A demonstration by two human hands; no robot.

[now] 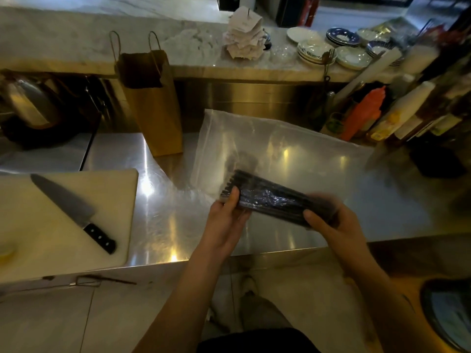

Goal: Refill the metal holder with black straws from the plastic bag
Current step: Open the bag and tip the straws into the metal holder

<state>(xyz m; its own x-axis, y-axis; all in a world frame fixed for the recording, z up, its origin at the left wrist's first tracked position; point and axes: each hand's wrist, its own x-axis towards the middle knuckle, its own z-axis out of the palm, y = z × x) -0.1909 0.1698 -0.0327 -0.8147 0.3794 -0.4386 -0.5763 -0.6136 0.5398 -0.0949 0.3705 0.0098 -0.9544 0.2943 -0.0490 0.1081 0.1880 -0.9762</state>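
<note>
A bundle of black straws (270, 197) lies inside the lower end of a large clear plastic bag (275, 146), held above the steel counter (163, 220). My left hand (226, 220) grips the bundle's left end through the plastic, thumb on top. My right hand (331, 225) grips the right end, slightly blurred. The rest of the bag stands up behind the bundle. I cannot make out a metal holder.
A white cutting board (63, 225) with a black-handled knife (76, 212) lies at the left. A brown paper bag (150, 98) stands behind. Sauce bottles (367, 113) crowd the right; stacked plates (316, 52) and a pile of receipts (244, 34) sit on the marble ledge.
</note>
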